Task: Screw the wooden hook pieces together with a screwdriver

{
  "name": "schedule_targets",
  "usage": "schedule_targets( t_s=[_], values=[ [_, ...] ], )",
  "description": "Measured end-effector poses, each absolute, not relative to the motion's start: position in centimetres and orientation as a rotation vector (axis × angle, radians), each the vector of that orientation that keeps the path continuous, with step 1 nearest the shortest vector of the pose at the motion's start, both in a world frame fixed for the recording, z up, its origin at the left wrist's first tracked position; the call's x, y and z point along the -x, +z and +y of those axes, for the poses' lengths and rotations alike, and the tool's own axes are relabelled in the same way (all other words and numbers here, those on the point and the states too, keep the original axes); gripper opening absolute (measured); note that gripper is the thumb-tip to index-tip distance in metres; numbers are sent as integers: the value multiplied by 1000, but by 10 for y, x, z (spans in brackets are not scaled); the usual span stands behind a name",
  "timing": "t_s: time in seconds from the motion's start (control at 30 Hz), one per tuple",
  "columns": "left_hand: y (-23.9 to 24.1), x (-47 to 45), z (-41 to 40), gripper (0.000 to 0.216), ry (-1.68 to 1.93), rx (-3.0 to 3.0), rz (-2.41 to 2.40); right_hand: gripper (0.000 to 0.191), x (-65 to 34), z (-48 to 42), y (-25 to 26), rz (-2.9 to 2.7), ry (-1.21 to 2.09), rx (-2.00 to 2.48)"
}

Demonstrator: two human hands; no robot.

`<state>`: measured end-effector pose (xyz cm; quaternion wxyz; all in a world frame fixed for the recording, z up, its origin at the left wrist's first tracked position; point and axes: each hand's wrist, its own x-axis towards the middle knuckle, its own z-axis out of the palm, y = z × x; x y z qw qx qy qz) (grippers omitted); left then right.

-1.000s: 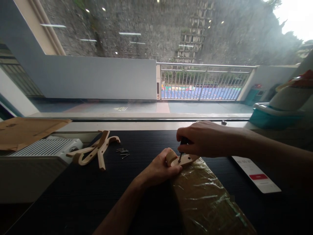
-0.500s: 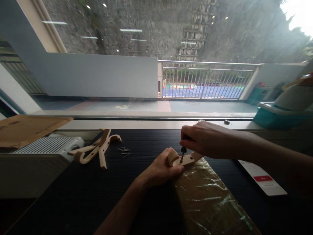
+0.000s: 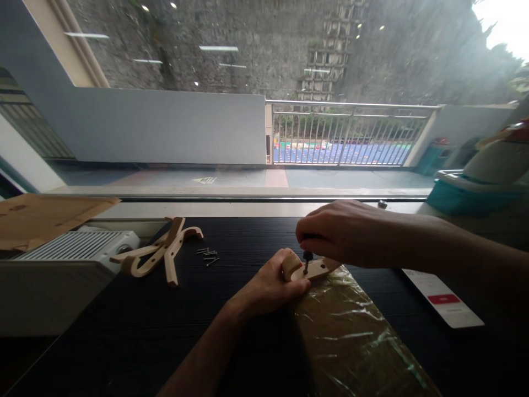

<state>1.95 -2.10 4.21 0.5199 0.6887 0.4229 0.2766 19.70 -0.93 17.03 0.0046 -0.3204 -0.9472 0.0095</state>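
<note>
My left hand (image 3: 270, 284) is closed around a curved wooden hook piece (image 3: 308, 269), pressing it down on the end of a plastic-wrapped brown board (image 3: 351, 336). My right hand (image 3: 336, 231) is closed on a small dark-handled screwdriver (image 3: 306, 259), held upright with its tip on the wooden hook piece. Most of the screwdriver handle is hidden inside the fist.
Further left on the black ribbed tabletop (image 3: 124, 331) lie several loose wooden hook pieces (image 3: 159, 251) and a few small screws (image 3: 208, 256). A white slatted appliance (image 3: 61, 264) with cardboard (image 3: 41, 215) stands at the left. A white card (image 3: 442, 298) lies at the right, a teal container (image 3: 467, 198) behind it.
My right hand has shifted slightly left and turned on the screwdriver. My left hand and the wooden piece stay where they were.
</note>
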Motion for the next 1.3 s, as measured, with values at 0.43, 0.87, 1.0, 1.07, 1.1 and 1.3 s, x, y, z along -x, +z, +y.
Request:
schedule_targets(
  t_s=[0.43, 0.87, 1.0, 1.07, 1.1, 1.3],
  values=[
    [45, -18, -22, 24, 633, -1673, 1039, 36, -210, -17, 160, -2508, -41, 1408],
    [53, -18, -21, 19, 513, -1651, 1153, 18, -219, -6, 127, -2475, 40, 1055],
    [48, -19, -19, 19, 506, -1653, 1145, 11, -216, 0, 126, -2479, 116, 1030],
    [47, -18, -19, 20, 494, -1631, 1121, 11, -215, 2, 127, -2489, 113, 1019],
    [47, -18, -19, 20, 493, -1623, 1112, 11, -215, 2, 127, -2492, 111, 1022],
    [51, -18, -20, 19, 480, -1628, 1148, 16, -211, 3, 127, -2555, 113, 1040]
  ],
)
